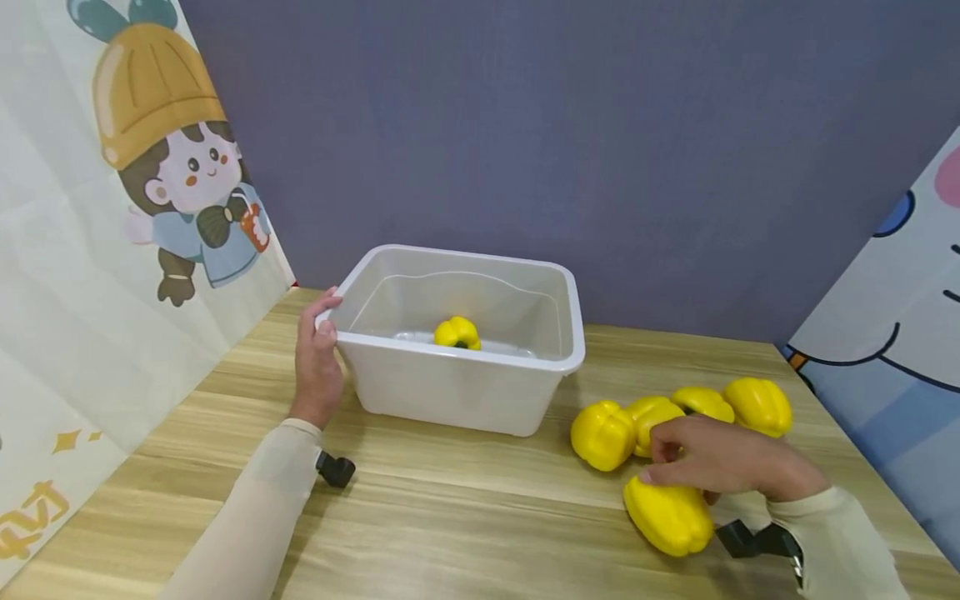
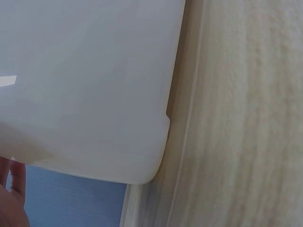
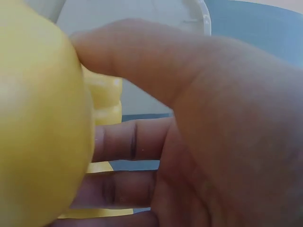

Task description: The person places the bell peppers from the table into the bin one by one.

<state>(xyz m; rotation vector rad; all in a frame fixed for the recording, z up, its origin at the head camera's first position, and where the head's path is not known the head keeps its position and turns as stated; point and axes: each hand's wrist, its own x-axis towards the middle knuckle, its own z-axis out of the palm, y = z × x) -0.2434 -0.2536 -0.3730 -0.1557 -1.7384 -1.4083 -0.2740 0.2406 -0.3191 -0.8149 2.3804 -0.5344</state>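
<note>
My left hand (image 1: 318, 367) grips the left end of a light grey plastic bin (image 1: 450, 387), fingers over the rim and thumb on the near side. A yellow bell pepper (image 1: 457, 332) lies inside the bin. On the right, my right hand (image 1: 723, 457) holds another yellow bell pepper (image 1: 667, 517) between thumb and fingers. In the right wrist view the thumb (image 3: 137, 49) presses this pepper (image 3: 42, 123), and the fingertips pass out of sight behind it. Whether it is off the table cannot be told. The left wrist view shows mostly the bin wall (image 2: 85, 85).
Several more yellow bell peppers (image 1: 602, 435) lie in a row just beyond my right hand, right of the bin. The wood-grain table (image 1: 450, 517) meets a dark grey panel (image 1: 600, 167) behind the bin. Printed cartoon sheets (image 1: 67, 250) stand at both sides.
</note>
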